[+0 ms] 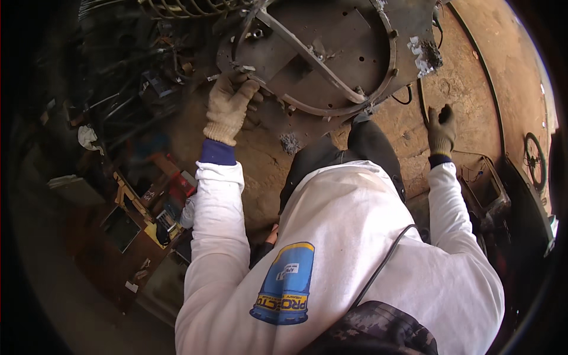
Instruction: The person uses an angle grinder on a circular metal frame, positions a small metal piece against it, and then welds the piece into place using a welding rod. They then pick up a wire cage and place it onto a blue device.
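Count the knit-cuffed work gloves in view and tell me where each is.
2: the left glove, at the curved metal bar; and the right glove, to the right of the metal plate. Others may be hidden in shadow.

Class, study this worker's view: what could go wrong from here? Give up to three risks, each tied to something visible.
1. The left hand is at the edge of the metal plate, close to the curved metal strip; if the strip shifted, gloved fingers might get pinched.
2. The black cord lying across the white shirt could snag during a reach.
3. The clutter on the left might trip someone stepping that way.
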A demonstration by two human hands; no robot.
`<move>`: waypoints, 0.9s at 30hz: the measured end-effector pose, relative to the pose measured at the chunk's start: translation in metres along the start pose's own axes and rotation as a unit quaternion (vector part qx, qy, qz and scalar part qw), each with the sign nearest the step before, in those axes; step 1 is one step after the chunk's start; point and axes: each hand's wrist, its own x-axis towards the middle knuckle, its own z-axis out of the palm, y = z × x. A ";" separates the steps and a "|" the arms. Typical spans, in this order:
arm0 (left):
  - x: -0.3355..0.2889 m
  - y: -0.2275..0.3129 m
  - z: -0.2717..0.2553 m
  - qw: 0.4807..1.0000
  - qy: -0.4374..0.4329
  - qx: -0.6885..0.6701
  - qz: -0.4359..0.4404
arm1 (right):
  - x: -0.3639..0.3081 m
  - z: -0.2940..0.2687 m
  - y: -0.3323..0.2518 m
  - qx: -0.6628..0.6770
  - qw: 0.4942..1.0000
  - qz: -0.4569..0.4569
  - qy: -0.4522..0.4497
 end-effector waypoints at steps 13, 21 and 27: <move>0.011 -0.006 -0.005 0.993 -0.075 -0.074 0.044 | -0.176 -0.054 -0.298 0.080 0.912 -0.399 0.055; 0.020 -0.015 -0.006 0.989 -0.099 -0.034 0.102 | -0.169 0.013 -0.365 -0.063 0.917 -0.372 0.128; 0.025 -0.021 -0.007 0.982 -0.116 -0.083 0.124 | -0.167 0.030 -0.364 -0.058 0.911 -0.383 0.145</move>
